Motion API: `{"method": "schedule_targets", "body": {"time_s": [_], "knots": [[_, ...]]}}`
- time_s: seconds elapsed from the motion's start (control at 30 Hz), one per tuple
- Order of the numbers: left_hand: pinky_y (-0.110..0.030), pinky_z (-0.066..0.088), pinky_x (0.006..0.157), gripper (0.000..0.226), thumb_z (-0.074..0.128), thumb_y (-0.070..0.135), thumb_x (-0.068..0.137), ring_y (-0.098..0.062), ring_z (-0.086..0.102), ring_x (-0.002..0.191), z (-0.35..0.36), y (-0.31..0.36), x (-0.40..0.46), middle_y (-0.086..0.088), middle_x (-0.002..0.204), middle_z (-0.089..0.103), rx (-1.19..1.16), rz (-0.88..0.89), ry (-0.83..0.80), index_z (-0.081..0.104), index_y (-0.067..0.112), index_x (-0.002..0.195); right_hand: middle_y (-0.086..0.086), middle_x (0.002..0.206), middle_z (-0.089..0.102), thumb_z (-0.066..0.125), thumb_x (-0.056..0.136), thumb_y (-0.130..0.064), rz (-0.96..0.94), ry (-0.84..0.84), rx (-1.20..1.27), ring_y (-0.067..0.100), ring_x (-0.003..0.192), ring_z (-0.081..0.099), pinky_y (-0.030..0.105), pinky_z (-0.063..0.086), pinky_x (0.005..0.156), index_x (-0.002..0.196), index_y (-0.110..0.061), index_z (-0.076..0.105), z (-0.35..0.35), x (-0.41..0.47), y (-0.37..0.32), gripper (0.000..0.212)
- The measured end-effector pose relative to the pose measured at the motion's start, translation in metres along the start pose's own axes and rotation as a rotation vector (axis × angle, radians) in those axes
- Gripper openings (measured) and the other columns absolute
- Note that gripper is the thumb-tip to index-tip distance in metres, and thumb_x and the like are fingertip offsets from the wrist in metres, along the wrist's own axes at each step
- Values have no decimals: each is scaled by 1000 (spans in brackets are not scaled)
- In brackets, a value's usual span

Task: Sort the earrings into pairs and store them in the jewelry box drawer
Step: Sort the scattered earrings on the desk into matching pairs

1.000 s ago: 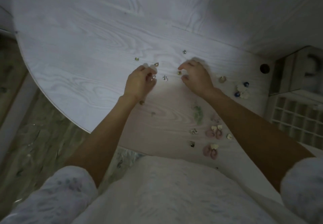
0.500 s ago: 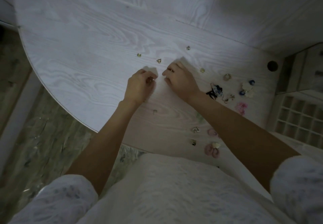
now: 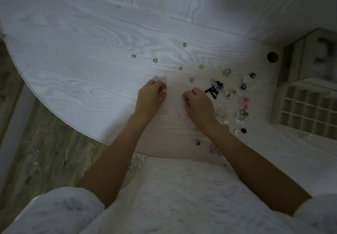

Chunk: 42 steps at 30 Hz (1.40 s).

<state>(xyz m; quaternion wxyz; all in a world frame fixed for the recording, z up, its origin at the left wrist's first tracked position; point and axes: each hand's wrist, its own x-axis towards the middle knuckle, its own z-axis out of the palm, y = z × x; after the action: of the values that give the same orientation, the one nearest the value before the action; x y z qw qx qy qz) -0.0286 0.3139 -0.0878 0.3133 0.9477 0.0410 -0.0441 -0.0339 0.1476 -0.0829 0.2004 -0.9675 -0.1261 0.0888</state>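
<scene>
Many small earrings lie scattered on the white wood-grain table (image 3: 82, 73). My left hand (image 3: 151, 96) rests at the table's middle, its fingers pinched on a small shiny earring (image 3: 162, 91). My right hand (image 3: 199, 104) is just to its right, fingers curled around another small shiny earring (image 3: 187, 100). Beyond my hands lie yellow-green studs (image 3: 180, 68), a clear triangular stud (image 3: 155, 60) and a pink heart stud (image 3: 191, 79). A black bow earring (image 3: 212, 91) and flower earrings (image 3: 248, 83) lie to the right. The jewelry box drawer (image 3: 306, 111), a grid of small compartments, stands open at the right edge.
A mirrored jewelry box body (image 3: 310, 56) stands at the back right above the drawer. A dark round hole (image 3: 272, 57) is in the table beside it. The table's curved edge (image 3: 54, 113) drops to the floor on the left. More earrings (image 3: 241, 117) lie by my right wrist.
My right hand has drawn back toward me and away from my left hand, closed on a small earring. The view has shifted, showing more earrings on the right.
</scene>
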Motion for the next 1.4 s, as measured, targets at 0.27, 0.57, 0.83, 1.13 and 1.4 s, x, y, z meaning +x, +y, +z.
{"method": "schedule_targets", "body": {"time_s": [0.27,0.57,0.83,1.13,1.4], "knots": [[-33,51,71,24,71,11,74,-19,62,78,25,35,-21,-7,87,66,-178,-23,-27,65,8,97,14,98,68,67,79,-7,239,1,369,24,90,63,39,52,84,105,-3,65,-4,2,2,26],[-32,51,89,37,55,-1,84,-18,64,98,23,48,-33,-8,107,69,-391,-110,-93,59,8,119,17,111,61,61,80,-4,224,-153,335,25,95,60,31,49,87,115,-5,61,-18,2,8,35],[-24,39,71,34,61,11,81,-9,52,85,-16,-6,-56,6,100,68,-185,-123,153,62,22,113,15,113,55,56,82,-1,125,-31,247,20,86,54,27,42,77,113,-6,60,-41,27,19,32],[-23,40,69,26,70,24,78,-15,56,79,-19,-20,-75,4,93,65,-106,-163,33,66,22,104,12,109,57,62,82,-7,112,15,170,22,87,59,27,44,75,98,-5,63,-22,53,23,16],[-19,35,65,9,67,11,81,-17,59,76,-8,-12,-70,-4,87,66,-72,-193,91,69,13,89,13,102,59,59,85,-3,46,1,110,17,82,51,23,36,70,90,-3,63,-18,53,16,7]]}}
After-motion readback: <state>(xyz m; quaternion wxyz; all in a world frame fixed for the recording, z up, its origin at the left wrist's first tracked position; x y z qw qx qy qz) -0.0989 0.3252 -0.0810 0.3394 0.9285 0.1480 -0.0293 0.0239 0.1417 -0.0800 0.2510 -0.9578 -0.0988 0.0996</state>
